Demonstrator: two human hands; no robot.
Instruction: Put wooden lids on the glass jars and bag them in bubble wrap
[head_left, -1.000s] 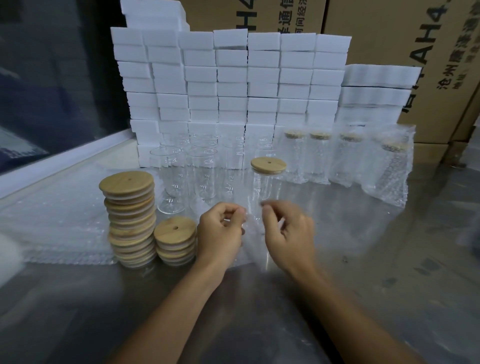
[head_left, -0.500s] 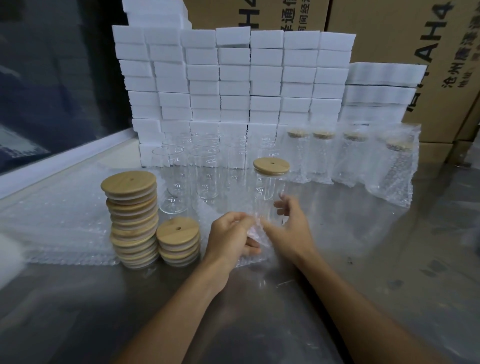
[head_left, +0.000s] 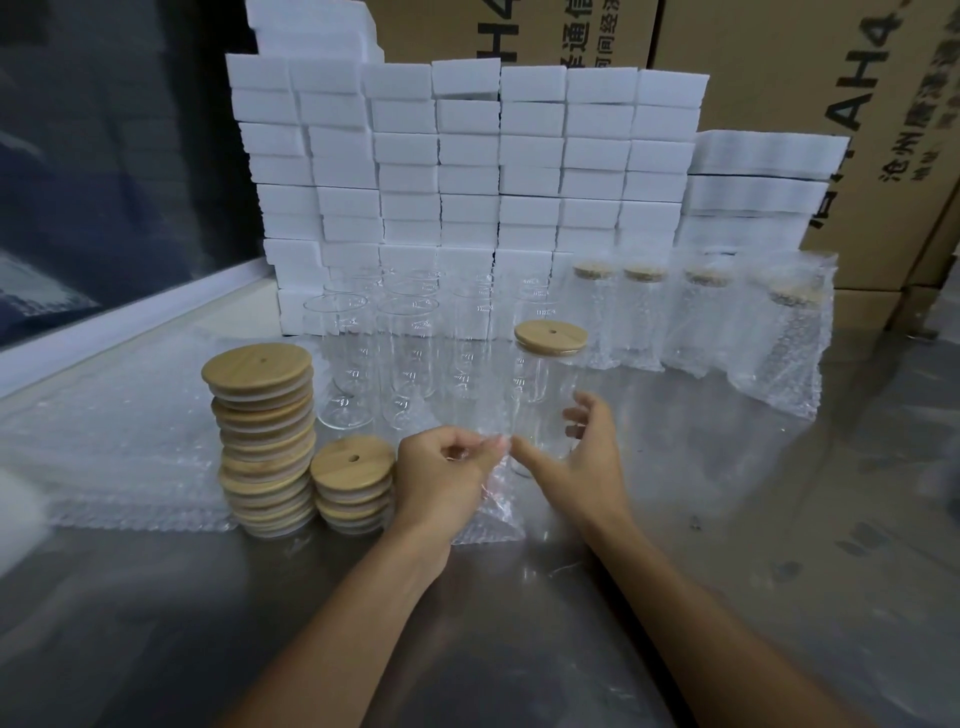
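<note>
My right hand (head_left: 587, 462) has let go of the clear bubble-wrap bag (head_left: 493, 499) and opened beside the lidded glass jar (head_left: 545, 400); my left hand (head_left: 447, 478) went on pinching it

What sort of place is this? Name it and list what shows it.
Probably a packing station in a warehouse: printed cardboard cartons behind, stacked white boxes, piled wooden lids and jars already bagged in bubble wrap.
</note>
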